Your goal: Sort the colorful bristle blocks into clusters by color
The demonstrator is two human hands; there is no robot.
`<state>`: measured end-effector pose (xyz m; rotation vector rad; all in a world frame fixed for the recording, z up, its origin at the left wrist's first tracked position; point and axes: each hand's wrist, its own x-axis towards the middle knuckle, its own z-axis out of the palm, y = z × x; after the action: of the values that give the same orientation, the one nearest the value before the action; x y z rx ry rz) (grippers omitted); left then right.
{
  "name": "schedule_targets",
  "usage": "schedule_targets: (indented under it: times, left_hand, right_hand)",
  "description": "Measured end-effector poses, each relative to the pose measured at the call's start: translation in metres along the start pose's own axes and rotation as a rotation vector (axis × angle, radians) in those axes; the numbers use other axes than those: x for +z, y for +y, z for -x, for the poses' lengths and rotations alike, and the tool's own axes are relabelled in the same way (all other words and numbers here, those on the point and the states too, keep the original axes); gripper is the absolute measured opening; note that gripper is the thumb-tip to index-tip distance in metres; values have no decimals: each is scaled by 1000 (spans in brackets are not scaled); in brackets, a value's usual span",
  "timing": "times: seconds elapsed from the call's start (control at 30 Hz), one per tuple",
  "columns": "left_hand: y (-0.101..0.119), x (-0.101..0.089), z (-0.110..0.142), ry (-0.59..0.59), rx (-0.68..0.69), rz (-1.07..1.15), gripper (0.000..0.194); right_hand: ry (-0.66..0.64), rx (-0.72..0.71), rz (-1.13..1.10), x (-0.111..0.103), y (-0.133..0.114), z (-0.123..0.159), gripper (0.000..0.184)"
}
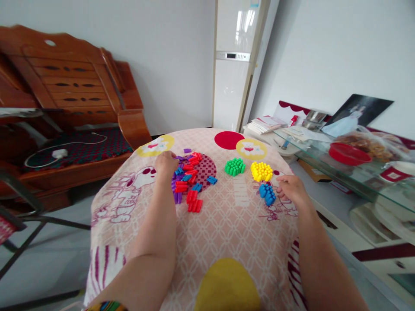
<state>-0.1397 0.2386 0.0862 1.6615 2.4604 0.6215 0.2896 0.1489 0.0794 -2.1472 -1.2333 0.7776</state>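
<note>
On the tablecloth's left half lies a loose mixed pile of small plastic building blocks: red blocks (192, 196), purple blocks (177, 198) and blue blocks (212, 180). At the pile's far left edge, my left hand (165, 163) has its fingers curled in among the pieces; what they hold, if anything, is hidden. To the right stand tight clusters sorted by colour: green blocks (235, 166), yellow blocks (261, 171) and a smaller group of blue blocks (267, 194). My right hand (291, 190) hovers just right of the blue group, fingers apart, holding nothing visible.
A patterned cloth (223, 233) covers the round table. Along the right runs a glass-topped cabinet (363, 172) bearing a red bowl (349, 154), papers and a photo. A wooden bench (71, 95) stands at left, a tall white appliance (231, 86) behind the table.
</note>
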Motion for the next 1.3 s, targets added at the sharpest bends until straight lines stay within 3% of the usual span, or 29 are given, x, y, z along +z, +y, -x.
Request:
schedule_targets:
  times: [0.17,0.37,0.47,0.53,0.67,0.8,0.93,1.17,1.3]
  left_hand:
    - [-12,4,1,-196,138,-80,23]
    - [3,-6,6,-106,189,74,26]
    - [35,-10,20,-80,331,295,28]
    - [67,-2,40,-109,450,419,27]
    - [129,38,97,-293,619,545,19]
    - [164,76,142,-331,710,504,12]
    - [172,90,156,-395,703,530,16]
    - [167,99,153,-612,689,606,36]
    - [167,105,153,-676,735,653,35]
  right_hand:
    - [11,-45,-14,0,3,-2,41]
    - [28,-63,-6,2,4,-2,42]
    - [38,-94,23,3,5,-4,39]
    - [41,-116,50,4,6,-5,37]
    - [42,-135,86,5,9,-8,34]
    - [43,-121,82,5,8,-8,35]
    - [38,-128,94,5,5,-7,36]
    - [48,-162,147,5,6,-9,35]
    - [25,-168,165,6,6,-9,35]
